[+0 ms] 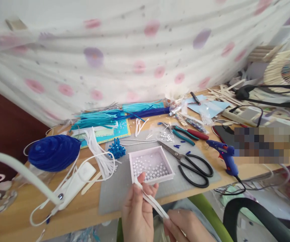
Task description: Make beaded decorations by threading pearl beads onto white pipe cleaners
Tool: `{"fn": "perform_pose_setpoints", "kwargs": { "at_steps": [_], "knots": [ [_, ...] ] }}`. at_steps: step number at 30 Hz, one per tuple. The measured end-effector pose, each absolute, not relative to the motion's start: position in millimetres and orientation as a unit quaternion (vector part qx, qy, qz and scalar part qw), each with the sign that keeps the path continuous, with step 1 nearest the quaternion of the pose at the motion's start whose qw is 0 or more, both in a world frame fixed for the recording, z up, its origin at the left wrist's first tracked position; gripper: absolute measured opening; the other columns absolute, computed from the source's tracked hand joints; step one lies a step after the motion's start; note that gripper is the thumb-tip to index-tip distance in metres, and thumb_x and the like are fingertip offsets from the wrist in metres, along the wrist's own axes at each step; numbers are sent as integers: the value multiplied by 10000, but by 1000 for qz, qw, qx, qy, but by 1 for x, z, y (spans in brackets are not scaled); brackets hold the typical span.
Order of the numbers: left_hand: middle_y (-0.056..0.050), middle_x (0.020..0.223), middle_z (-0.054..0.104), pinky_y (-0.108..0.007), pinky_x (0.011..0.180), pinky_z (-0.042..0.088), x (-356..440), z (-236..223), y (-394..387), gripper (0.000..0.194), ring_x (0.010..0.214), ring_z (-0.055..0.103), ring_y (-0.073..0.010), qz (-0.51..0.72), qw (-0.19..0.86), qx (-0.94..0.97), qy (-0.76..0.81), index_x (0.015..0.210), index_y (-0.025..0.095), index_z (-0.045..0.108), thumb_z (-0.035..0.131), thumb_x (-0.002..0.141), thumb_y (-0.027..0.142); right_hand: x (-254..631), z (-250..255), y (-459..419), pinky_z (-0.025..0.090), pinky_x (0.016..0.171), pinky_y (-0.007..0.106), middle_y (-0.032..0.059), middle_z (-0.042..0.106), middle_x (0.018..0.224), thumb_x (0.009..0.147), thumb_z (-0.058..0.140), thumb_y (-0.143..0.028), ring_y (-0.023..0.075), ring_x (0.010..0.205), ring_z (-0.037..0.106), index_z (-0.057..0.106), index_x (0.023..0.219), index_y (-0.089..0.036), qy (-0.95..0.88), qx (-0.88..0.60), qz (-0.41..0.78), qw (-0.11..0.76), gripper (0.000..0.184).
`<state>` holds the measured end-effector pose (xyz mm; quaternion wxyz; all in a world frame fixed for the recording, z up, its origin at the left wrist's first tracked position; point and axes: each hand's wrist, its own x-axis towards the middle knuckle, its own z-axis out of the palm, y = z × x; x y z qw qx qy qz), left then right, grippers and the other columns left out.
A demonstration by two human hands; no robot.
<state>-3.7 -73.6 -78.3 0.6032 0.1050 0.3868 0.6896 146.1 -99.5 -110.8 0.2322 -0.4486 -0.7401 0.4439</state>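
Note:
Two white pipe cleaners, or one folded double (155, 204), stretch between my hands in front of the table edge. My left hand (138, 210) pinches the upper end between thumb and finger. My right hand (185, 223) grips the lower end; its fingertips are partly hidden. Just beyond my left fingers stands a shallow pale box (152, 152) with many loose pearl beads (155, 170) inside. Right of the box lie scissors (185, 161) with black handles, blades apart. A blue fuzzy pom-like piece (117, 148) sits to the box's left.
A blue glue gun (224, 156) and pliers (182, 134) are at right. White pipe cleaners (98, 153), turquoise bundles (97, 118) and a dark blue coil (54, 153) lie left and back. A white lamp arm (21, 171) crosses the left. A grey mat (114, 198) lies beneath the box.

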Motion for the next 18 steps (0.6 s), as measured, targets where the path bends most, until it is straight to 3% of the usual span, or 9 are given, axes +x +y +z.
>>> {"fn": "perform_pose_setpoints", "kwargs": {
  "at_steps": [3, 6, 10, 12, 15, 18],
  "knots": [
    [16, 609, 693, -216, 697, 642, -8, -68, -76, 291, 624, 706, -114, 696, 580, 132, 403, 833, 226, 856, 957, 650, 429, 149, -99, -95, 418, 548, 235, 26, 706, 688, 1069, 399, -438, 141, 574, 621, 623, 736, -216, -780, -410, 419, 217, 458],
    [32, 540, 641, -86, 430, 450, -16, -59, -78, 278, 437, 539, -32, 689, 568, 144, 425, 769, 232, 850, 979, 610, 421, 160, -81, -80, 481, 597, 219, 16, 754, 779, 1047, 493, -421, 152, 650, 683, 699, 860, -233, -785, -387, 424, 234, 336],
    [27, 522, 666, -63, 422, 363, -22, -53, -79, 340, 376, 426, 18, 682, 550, 133, 463, 784, 259, 860, 998, 545, 458, 167, -53, -29, 529, 742, 259, 41, 779, 911, 1029, 546, -286, 187, 823, 734, 725, 1002, -228, -787, -454, 305, 286, 190],
    [15, 518, 682, -63, 429, 353, -23, -53, -79, 348, 372, 424, 21, 676, 549, 133, 473, 761, 254, 854, 1000, 531, 471, 158, -44, 2, 528, 791, 298, 75, 789, 982, 1005, 570, -196, 222, 896, 746, 753, 1009, -209, -825, -473, 221, 217, 184],
    [18, 518, 690, -62, 413, 334, -28, -54, -80, 359, 356, 424, 20, 676, 539, 124, 487, 726, 245, 830, 1006, 509, 470, 131, -42, 37, 525, 738, 311, 120, 803, 965, 950, 640, -145, 275, 907, 766, 782, 972, -176, -852, -508, 124, 16, 147],
    [25, 515, 687, -62, 394, 319, -35, -55, -82, 392, 339, 428, 15, 687, 519, 112, 496, 713, 225, 789, 1012, 496, 465, 107, -52, 52, 524, 698, 305, 176, 806, 922, 914, 651, -93, 304, 892, 778, 796, 905, -123, -854, -506, 105, -52, 148]
  ]
}}
